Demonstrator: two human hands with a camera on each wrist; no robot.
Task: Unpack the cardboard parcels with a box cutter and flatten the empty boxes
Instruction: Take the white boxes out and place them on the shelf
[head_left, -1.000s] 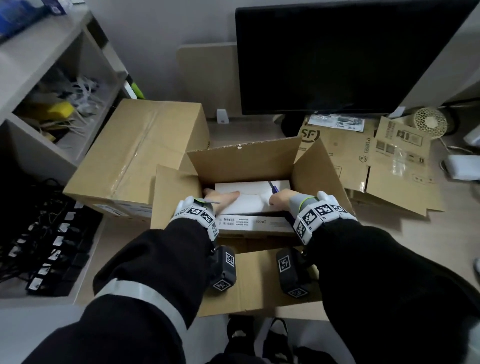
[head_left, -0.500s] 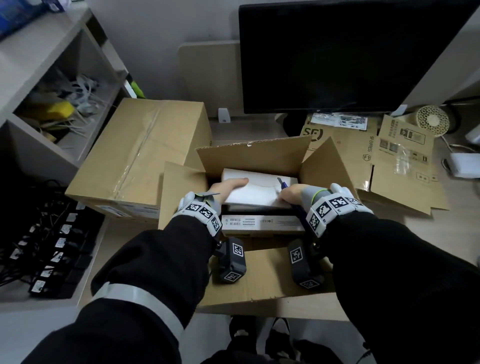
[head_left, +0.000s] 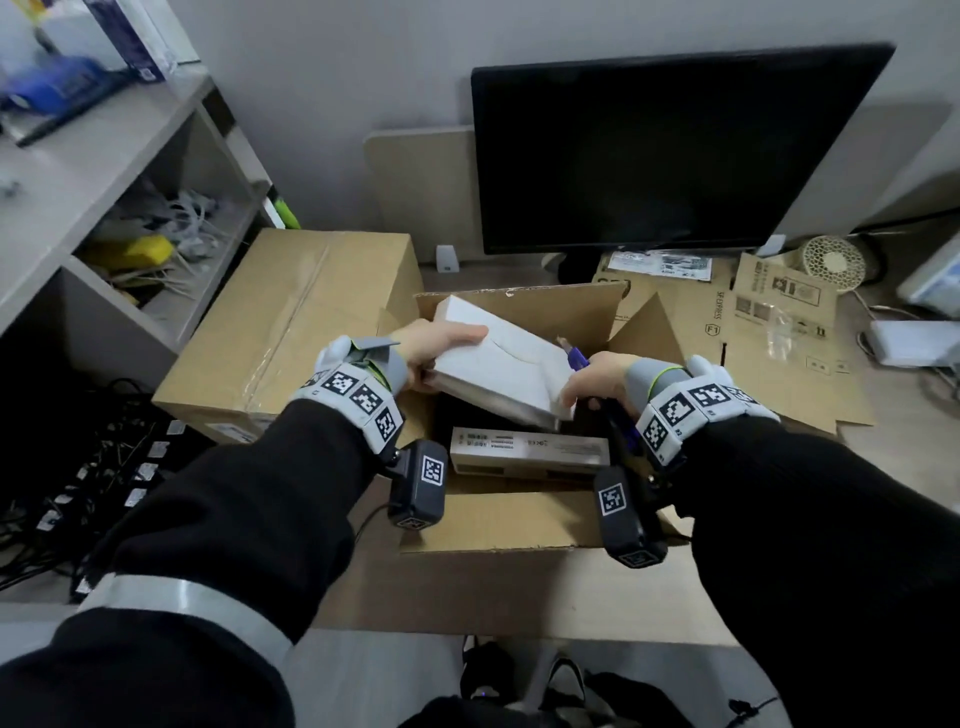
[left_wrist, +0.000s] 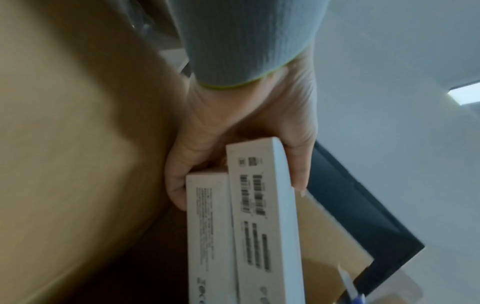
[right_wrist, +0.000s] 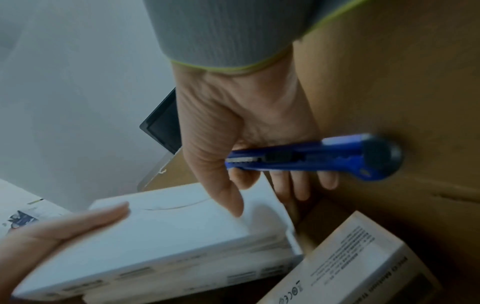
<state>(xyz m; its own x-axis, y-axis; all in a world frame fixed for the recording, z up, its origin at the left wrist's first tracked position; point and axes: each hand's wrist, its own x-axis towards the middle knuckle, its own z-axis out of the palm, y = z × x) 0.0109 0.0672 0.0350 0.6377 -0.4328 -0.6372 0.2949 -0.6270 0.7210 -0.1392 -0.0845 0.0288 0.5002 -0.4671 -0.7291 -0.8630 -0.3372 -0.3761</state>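
An open cardboard parcel (head_left: 524, 317) stands in front of me, flaps up. Both hands hold a tilted stack of two flat white boxes (head_left: 496, 366) above its opening. My left hand (head_left: 436, 345) grips the stack's left end, thumb on top and fingers underneath (left_wrist: 179, 185). My right hand (head_left: 592, 379) holds the right end with its thumb on top, and also grips a blue box cutter (right_wrist: 311, 158) against the palm. Its tip (head_left: 574, 356) pokes out past the hand. A beige labelled box (head_left: 530, 454) still lies inside the parcel.
A larger taped cardboard box (head_left: 291, 322) stands to the left, against the shelf unit (head_left: 104, 171). Flattened cardboard (head_left: 758, 332) lies to the right under a black monitor (head_left: 675, 145). A small round fan (head_left: 834, 262) and white devices sit at the far right.
Both hands have raised the white boxes from inside the parcel to above its opening and tilted them. The beige box underneath now shows.
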